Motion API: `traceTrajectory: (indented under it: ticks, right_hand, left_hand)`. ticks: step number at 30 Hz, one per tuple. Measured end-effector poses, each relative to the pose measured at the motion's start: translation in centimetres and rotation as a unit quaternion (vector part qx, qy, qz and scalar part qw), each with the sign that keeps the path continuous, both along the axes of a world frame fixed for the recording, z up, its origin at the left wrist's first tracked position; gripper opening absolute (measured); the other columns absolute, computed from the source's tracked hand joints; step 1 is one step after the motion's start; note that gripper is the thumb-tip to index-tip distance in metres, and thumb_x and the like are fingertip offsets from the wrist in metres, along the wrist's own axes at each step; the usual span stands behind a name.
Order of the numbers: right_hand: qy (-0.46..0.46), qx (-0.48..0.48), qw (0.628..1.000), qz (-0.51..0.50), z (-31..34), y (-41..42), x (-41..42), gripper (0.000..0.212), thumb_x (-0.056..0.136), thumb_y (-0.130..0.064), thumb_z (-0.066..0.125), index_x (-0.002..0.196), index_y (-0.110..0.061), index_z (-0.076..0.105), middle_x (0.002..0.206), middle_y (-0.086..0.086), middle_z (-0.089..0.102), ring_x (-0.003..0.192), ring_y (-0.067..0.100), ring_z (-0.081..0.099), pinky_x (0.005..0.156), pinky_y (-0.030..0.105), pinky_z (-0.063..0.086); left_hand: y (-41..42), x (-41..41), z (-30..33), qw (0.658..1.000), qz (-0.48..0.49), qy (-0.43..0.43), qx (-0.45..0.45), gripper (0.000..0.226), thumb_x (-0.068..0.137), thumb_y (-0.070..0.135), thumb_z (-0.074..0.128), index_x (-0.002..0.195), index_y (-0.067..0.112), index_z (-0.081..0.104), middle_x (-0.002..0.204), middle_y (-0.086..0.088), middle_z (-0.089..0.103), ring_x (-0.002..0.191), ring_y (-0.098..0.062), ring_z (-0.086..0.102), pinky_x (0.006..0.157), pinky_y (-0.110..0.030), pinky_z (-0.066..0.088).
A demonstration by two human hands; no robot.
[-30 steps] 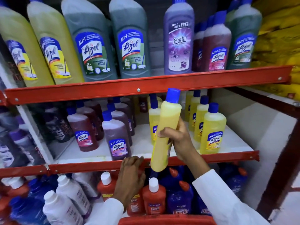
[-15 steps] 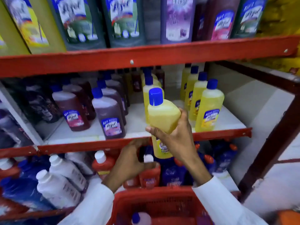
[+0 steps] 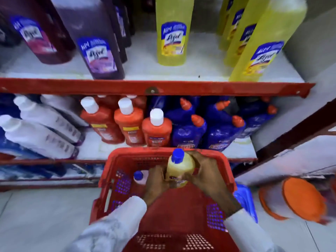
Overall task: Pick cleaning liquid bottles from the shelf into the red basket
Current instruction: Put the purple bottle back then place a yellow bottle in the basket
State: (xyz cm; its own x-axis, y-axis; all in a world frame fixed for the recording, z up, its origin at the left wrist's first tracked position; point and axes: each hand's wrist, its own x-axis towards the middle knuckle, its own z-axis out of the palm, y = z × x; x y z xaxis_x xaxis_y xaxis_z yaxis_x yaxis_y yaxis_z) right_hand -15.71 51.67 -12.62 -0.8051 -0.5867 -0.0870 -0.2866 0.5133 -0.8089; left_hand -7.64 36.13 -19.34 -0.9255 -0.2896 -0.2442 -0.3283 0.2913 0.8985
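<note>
Both hands wrapped around one yellow bottle (image 3: 179,168) with a blue cap (image 3: 177,155), held upright over the open red basket (image 3: 225,171): left hand (image 3: 156,182) closed on its left side, right hand (image 3: 209,176) closed on its right side and shoulder, white sleeves (image 3: 116,224) below. Inside the basket, just left of the held bottle, the blue cap of a second bottle (image 3: 138,175), body mostly hidden by the left hand. Basket on the pale floor, right in front of the lower shelf. On that lower shelf, behind the basket rim: red bottles with white caps (image 3: 156,130), blue bottles with red nozzles (image 3: 189,131), white bottles (image 3: 41,135) leaning at the left. Above the red shelf rail (image 3: 152,86), more yellow bottles (image 3: 172,33) standing at centre and right, dark purple and maroon ones (image 3: 96,44) at the left. Orange lids (image 3: 301,199) blurred at the far right, a blue object (image 3: 244,199) just beside the basket's right wall.
</note>
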Motion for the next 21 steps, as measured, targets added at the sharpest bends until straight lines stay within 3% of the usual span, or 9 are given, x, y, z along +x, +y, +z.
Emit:
traceTrajectory:
  ticks: [2, 4, 7, 10, 12, 14, 16, 19, 21]
  right_hand:
    - [-0.011, 0.027, 1.0, -0.01, -3.2, 0.2, 0.0, 0.066, 0.055, -0.029, 0.086, 0.118, -0.015, 0.069, 0.109, 0.003, 0.077, 0.099, 0.015, 0.07, 0.085, 0.021, 0.05]
    - [-0.021, 0.033, 0.999, -0.018, -6.0, 0.1, 0.1, 0.063, 0.055, -0.028, 0.084, 0.114, -0.012, 0.069, 0.105, 0.003, 0.077, 0.093, 0.011, 0.068, 0.079, 0.012, 0.045]
    - [-0.03, 0.04, 0.998, -0.032, -9.5, -0.5, 0.3, 0.053, 0.058, -0.005, 0.087, 0.108, -0.011, 0.069, 0.099, 0.003, 0.077, 0.09, 0.016, 0.07, 0.083, 0.03, 0.054]
    - [-0.038, 0.057, 0.997, -0.044, -11.3, -0.8, 0.3, 0.046, 0.062, 0.0, 0.079, 0.105, -0.013, 0.068, 0.096, 0.005, 0.078, 0.09, 0.024, 0.073, 0.082, 0.039, 0.056]
    - [-0.039, 0.077, 0.996, -0.037, -11.8, -0.8, 0.3, 0.043, 0.065, -0.003, 0.076, 0.106, -0.013, 0.067, 0.097, 0.006, 0.078, 0.092, 0.026, 0.073, 0.084, 0.041, 0.056]
    - [-0.051, 0.077, 0.995, -0.038, -12.1, -0.9, 0.4, 0.044, 0.065, 0.0, 0.072, 0.107, -0.01, 0.068, 0.099, 0.008, 0.078, 0.094, 0.028, 0.072, 0.087, 0.041, 0.055]
    - [-0.06, 0.081, 0.994, -0.037, -12.0, -0.9, 0.3, 0.046, 0.066, 0.003, 0.07, 0.11, -0.008, 0.069, 0.104, 0.011, 0.077, 0.1, 0.029, 0.072, 0.091, 0.037, 0.053]
    - [-0.057, 0.095, 0.994, -0.017, -10.7, -0.7, -0.1, 0.049, 0.07, 0.008, 0.065, 0.115, -0.01, 0.069, 0.113, 0.009, 0.076, 0.108, 0.023, 0.069, 0.096, 0.026, 0.048]
    - [-0.048, 0.071, 0.996, -0.031, -9.1, -0.3, -0.8, 0.049, 0.07, 0.014, 0.06, 0.112, -0.01, 0.071, 0.108, 0.006, 0.076, 0.1, 0.016, 0.07, 0.093, 0.025, 0.051]
  left_hand:
    - [0.9, -0.2, -3.3, 0.999, 0.022, -0.032, -0.023, 0.039, 0.057, 0.007, 0.091, 0.09, 0.019, 0.073, 0.09, -0.003, 0.075, 0.082, -0.01, 0.066, 0.067, -0.024, 0.054]
    - [1.5, -0.8, -6.0, 0.994, 0.06, -0.065, -0.069, 0.036, 0.059, 0.003, 0.088, 0.092, 0.007, 0.074, 0.091, -0.012, 0.075, 0.083, -0.013, 0.062, 0.068, -0.026, 0.048]
    - [2.0, -1.6, -8.7, 0.985, 0.017, -0.131, -0.109, 0.03, 0.07, 0.016, 0.077, 0.097, 0.004, 0.073, 0.104, -0.02, 0.075, 0.097, -0.028, 0.068, 0.08, -0.032, 0.049]
    - [1.9, -1.8, -9.9, 0.983, 0.017, -0.142, -0.116, 0.023, 0.071, 0.014, 0.078, 0.089, 0.002, 0.074, 0.096, -0.024, 0.075, 0.092, -0.034, 0.07, 0.076, -0.037, 0.049]
    - [2.0, -1.7, -10.0, 0.987, 0.032, -0.12, -0.104, 0.027, 0.065, 0.015, 0.078, 0.089, 0.003, 0.074, 0.094, -0.024, 0.075, 0.088, -0.03, 0.069, 0.076, -0.041, 0.052]
    - [2.1, -1.5, -9.8, 0.991, 0.046, -0.105, -0.075, 0.033, 0.059, 0.02, 0.064, 0.085, 0.002, 0.073, 0.086, -0.022, 0.075, 0.08, -0.024, 0.065, 0.074, -0.045, 0.053]
    - [2.0, -1.3, -8.8, 0.993, 0.046, -0.1, -0.045, 0.031, 0.059, 0.015, 0.06, 0.084, 0.002, 0.072, 0.08, -0.012, 0.072, 0.078, -0.016, 0.059, 0.074, -0.043, 0.053]
    - [1.0, -0.6, -6.1, 0.991, 0.042, -0.121, -0.029, 0.037, 0.072, -0.004, 0.067, 0.107, 0.007, 0.068, 0.102, -0.012, 0.071, 0.089, -0.013, 0.059, 0.086, -0.037, 0.055]
    - [-0.2, 0.0, -3.3, 0.991, 0.024, -0.124, -0.038, 0.045, 0.075, -0.01, 0.064, 0.116, 0.009, 0.064, 0.116, -0.014, 0.069, 0.093, -0.012, 0.06, 0.087, -0.03, 0.055]
